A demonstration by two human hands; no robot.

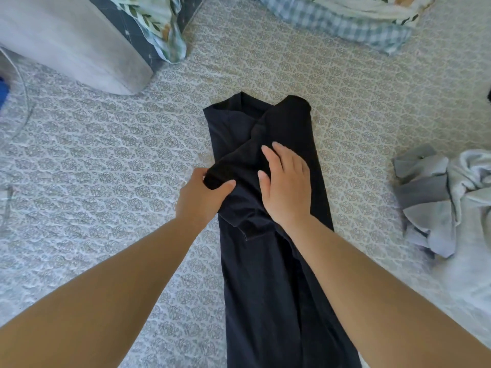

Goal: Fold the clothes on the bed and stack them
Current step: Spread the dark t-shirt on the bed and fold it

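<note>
A black garment [265,274] lies lengthwise down the middle of the patterned bed cover [106,155], narrowed into a long strip with its collar end at the far side. My left hand [202,197] grips a bunched sleeve end at the strip's left edge, thumb over the cloth. Flat on the fabric just to its right lies my right hand [285,187], fingers straight and pressing down on the folded sleeve.
A crumpled heap of grey clothes [438,200] sits at the right edge of the bed. A grey pillow [79,43] lies at the far left, with a leaf-print cloth [156,25] beside it. A blue checked blanket [345,22] lies at the far right.
</note>
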